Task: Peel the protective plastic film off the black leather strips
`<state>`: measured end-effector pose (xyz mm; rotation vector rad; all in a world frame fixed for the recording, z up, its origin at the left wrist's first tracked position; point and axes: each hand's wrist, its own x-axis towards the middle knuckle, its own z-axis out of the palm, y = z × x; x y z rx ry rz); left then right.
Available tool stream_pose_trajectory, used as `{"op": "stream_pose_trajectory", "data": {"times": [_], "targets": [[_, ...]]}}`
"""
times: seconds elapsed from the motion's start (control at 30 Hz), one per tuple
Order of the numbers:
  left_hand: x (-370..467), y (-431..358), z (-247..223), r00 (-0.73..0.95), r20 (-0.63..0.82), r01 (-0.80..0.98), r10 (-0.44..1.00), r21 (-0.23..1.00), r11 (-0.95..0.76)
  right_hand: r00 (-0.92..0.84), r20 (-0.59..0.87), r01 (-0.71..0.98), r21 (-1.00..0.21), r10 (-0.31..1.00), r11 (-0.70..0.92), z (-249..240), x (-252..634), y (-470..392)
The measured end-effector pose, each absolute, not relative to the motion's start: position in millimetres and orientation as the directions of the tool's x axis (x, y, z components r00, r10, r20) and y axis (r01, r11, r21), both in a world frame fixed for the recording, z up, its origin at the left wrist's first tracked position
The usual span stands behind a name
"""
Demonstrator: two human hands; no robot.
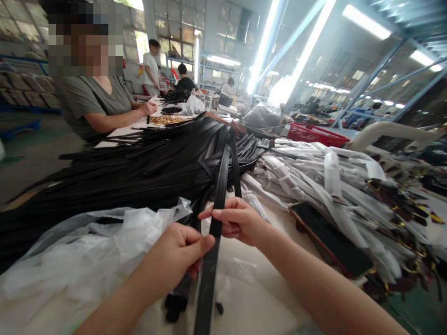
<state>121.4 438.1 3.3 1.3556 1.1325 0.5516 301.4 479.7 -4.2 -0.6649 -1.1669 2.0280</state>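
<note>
Factory hall, strip lights overhead, long bench (258, 321) loaded end to end. Black strap (215, 218) at near centre, running from the bottom edge up and away onto the black strap pile (139, 172); apparently singled out from the heap and held taut for checking. Left hand (174, 256) closed on the strap low down, thumb pressed flat across its face. Right hand (237, 221) closed on it just above, fingers (218, 213) curled round the front edge; both hands touching the same strap, close together. One strap in hand; pile beside it too dense to count, laid roughly parallel, likely for drawing off singly. Clear plastic sheeting (87, 251) bunched left of the hands, under the pile's near edge. Wrapped white bundles (314, 172) stacked to the right, count not possible. One dark flat board (331, 239) lying between them and the right forearm. One red basket (317, 134) behind. One seated co-worker (94, 104) at the far left, forearm on the bench; three further people at the far end.
</note>
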Motion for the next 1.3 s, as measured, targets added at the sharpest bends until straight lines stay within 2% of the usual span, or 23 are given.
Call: {"op": "stream_pose_trajectory", "data": {"times": [0.17, 0.37, 0.47, 0.53, 0.67, 0.77, 1.0, 1.2, 1.3], "targets": [[123.5, 436.9, 0.4, 0.395, -0.237, 0.319, 0.888, 0.941, 0.110, -0.386, -0.056, -0.409, -0.884, 0.921, -0.225, -2.7, 303.7, 488.5], [123.3, 438.7, -0.9, 0.291, -0.135, 0.225, 0.947, 0.972, 0.069, -0.450, 0.035, -0.257, -0.962, 0.892, -0.092, -1.5, 293.6, 468.3], [120.2, 439.2, 1.7, 0.270, -0.072, 0.174, 0.960, 0.984, 0.025, -0.484, -0.002, -0.199, -0.974, 0.875, -0.112, 3.4, 285.5, 459.3], [117.3, 438.0, 5.3, 0.315, -0.051, 0.158, 0.948, 0.987, 0.000, -0.481, -0.020, -0.194, -0.973, 0.876, -0.129, 11.1, 284.0, 460.8], [113.1, 431.3, 13.1, 0.449, -0.026, 0.146, 0.893, 0.988, -0.045, -0.386, -0.098, -0.259, -0.943, 0.917, -0.210, 32.6, 292.8, 478.0], [112.0, 426.2, 15.7, 0.494, 0.006, 0.133, 0.870, 0.988, -0.082, -0.340, -0.140, -0.239, -0.944, 0.930, -0.229, 44.2, 298.7, 478.9], [109.8, 426.5, 10.5, 0.409, 0.114, 0.042, 0.905, 0.989, -0.144, -0.364, -0.117, -0.147, -0.972, 0.924, -0.181, 33.5, 285.5, 423.4], [111.7, 428.8, -1.7, 0.488, 0.068, 0.071, 0.870, 0.990, -0.118, -0.260, -0.071, -0.186, -0.975, 0.963, -0.122, 36.0, 298.2, 471.5], [113.0, 430.8, -5.1, 0.475, 0.075, 0.086, 0.877, 0.988, -0.131, -0.218, -0.024, -0.191, -0.979, 0.976, -0.067, 32.0, 299.8, 476.9]]}}
